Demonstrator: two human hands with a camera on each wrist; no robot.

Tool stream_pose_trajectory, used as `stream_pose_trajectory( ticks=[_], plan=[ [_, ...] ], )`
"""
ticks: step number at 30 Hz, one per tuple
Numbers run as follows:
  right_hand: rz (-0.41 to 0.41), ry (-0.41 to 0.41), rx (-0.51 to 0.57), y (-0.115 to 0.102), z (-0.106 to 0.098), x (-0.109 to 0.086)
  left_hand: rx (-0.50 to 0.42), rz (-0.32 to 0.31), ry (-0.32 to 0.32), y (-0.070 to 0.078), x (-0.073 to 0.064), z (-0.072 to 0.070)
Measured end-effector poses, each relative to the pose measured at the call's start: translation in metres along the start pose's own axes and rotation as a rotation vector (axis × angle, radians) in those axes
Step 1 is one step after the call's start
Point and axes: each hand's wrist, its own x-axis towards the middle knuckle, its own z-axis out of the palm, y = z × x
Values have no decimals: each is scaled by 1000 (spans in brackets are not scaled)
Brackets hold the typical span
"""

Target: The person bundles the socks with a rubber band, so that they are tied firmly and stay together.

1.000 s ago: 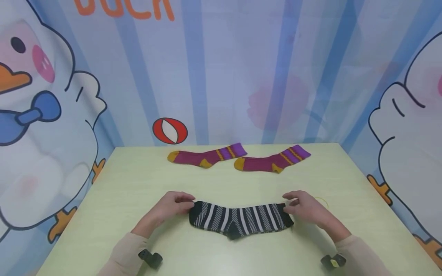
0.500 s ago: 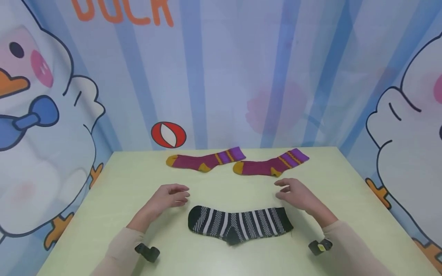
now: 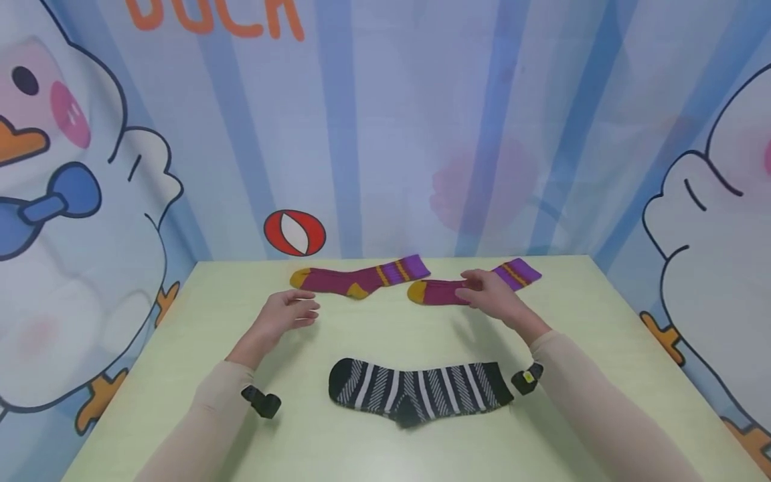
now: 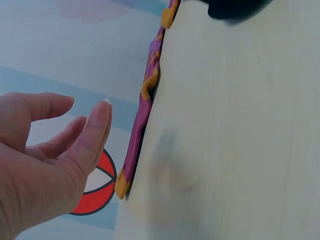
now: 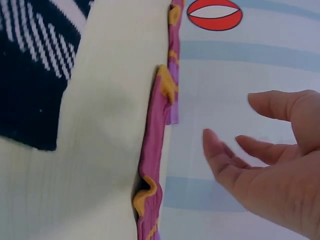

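Observation:
Two maroon socks with mustard toes and heels and purple cuffs lie along the table's far side: a left one (image 3: 337, 280) and a right one (image 3: 440, 292). My left hand (image 3: 283, 316) hovers just in front of the left sock's toe, fingers relaxed and holding nothing. Raised above the table, my right hand (image 3: 490, 294) overlaps the middle of the right sock in the head view; the right wrist view shows its thumb and fingers apart, nothing between them. Nearer the front, a black-and-white striped sock (image 3: 421, 390) lies flat, toe to the left, touched by neither hand.
The pale table (image 3: 385, 455) ends at the back against a blue striped cloth backdrop (image 3: 397, 134) printed with ducks. A small black camera (image 3: 262, 402) sits on the left wrist, another camera (image 3: 527, 379) on the right one.
Both hands have left the ends of the striped sock and moved forward toward the maroon socks, the right hand farther and also leftward. The striped sock stays flat where it was.

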Motion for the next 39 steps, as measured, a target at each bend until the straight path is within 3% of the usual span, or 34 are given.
stream_pose_trajectory(
  ticks=[9, 19, 26, 31, 39],
  plan=[
    [-72, 30, -53, -8, 15, 44, 18, -19, 92, -4, 30, -13],
    [-32, 25, -91, -14, 29, 90, 105, -30, 167, -1, 52, -28],
    [-30, 44, -180, -10, 34, 109, 144, -85, 201, -11, 71, -33],
    [-35, 57, -265, -13, 28, 124, 193, -52, 235, -14, 81, -39],
    [61, 39, -197, -10, 43, 137, 215, -87, 313, -19, 92, -39]
  ],
)
